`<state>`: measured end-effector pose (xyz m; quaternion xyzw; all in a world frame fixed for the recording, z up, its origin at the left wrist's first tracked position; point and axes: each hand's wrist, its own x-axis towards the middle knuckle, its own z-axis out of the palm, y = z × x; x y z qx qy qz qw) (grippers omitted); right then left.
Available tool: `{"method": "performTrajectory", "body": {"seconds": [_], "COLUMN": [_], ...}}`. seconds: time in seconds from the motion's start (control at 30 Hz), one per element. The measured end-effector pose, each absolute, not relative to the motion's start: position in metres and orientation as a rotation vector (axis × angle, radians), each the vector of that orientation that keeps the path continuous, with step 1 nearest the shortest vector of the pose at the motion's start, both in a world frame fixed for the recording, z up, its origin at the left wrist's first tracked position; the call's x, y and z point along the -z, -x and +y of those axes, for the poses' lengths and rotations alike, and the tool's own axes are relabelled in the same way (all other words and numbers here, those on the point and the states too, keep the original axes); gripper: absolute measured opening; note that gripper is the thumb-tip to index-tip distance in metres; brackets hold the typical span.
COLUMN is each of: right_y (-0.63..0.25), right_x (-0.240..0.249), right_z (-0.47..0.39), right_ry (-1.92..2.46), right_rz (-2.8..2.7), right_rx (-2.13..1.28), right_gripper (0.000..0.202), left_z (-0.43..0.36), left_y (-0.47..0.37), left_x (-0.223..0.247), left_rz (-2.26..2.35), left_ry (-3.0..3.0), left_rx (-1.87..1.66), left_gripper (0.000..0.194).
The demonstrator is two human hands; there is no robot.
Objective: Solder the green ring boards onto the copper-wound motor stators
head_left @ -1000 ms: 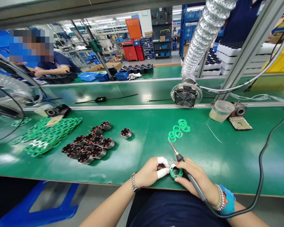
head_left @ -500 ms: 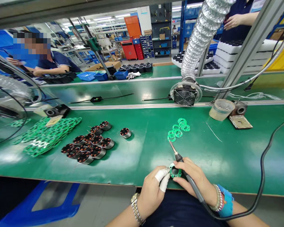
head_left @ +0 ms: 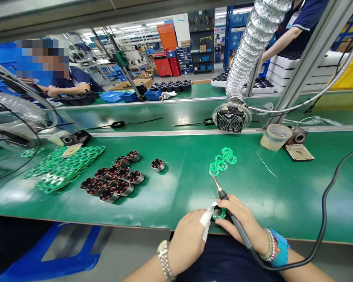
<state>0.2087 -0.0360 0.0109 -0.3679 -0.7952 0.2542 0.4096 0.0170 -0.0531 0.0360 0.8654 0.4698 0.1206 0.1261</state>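
Observation:
My right hand (head_left: pixel 245 219) is closed round a soldering iron (head_left: pixel 237 221), its tip pointing up and away from me. The thumb and fingertips of that hand also touch a green ring-shaped circuit board (head_left: pixel 222 214) near the bench's front edge. My left hand (head_left: pixel 191 235), with white finger wraps, is closed at the board's left side; its fingertips partly cover the ring. What lies under the ring looks dark and is mostly hidden. Beyond the iron's tip lie several loose green ring boards (head_left: pixel 222 165). Copper-wound motor stators (head_left: pixel 124 187) stand in a group to the left, with one stator (head_left: pixel 158 165) apart.
A pile of green boards (head_left: pixel 57 172) lies at the far left. At the back stand a fan (head_left: pixel 230 120) under a foil duct (head_left: pixel 247 51), a plastic tub (head_left: pixel 275 137) and an iron stand with sponge (head_left: pixel 299 152). The iron's cable (head_left: pixel 326 203) loops at right. Two co-workers are beyond.
My left hand has turned and its wrapped fingers have shifted over the ring's left edge. The right hand stays nearly still. The co-worker at upper right has reached down and leftward.

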Motion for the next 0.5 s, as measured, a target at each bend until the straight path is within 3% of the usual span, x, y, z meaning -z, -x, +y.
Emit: {"method": "performTrajectory", "body": {"seconds": [0.1,0.27,0.4,0.5], "right_y": [-0.211,-0.223,-0.245,-0.261], "right_x": [-0.012,-0.019,-0.025,-0.024], "right_z": [-0.038,-0.027,-0.003,0.013], "right_ry": [0.956,1.106,1.207,1.286], "right_rz": [-1.984,-1.851,-1.785,-1.720], "right_rx": [-0.681,-0.539,-0.372,-0.292], "right_gripper": [0.036,0.031,0.029,0.031], "left_z": [-0.043,-0.031,-0.015,0.024], "left_y": [-0.006,-0.017,-0.032,-0.030], "left_x": [-0.039,-0.046,-0.052,-0.055], "left_rz": [1.360,1.285,1.224,1.272], "left_ry": [-2.174,-2.042,-2.090,-2.090], "left_rx": [-0.452,-0.295,-0.240,-0.234], "left_gripper": [0.034,0.069,0.049,0.045]}}
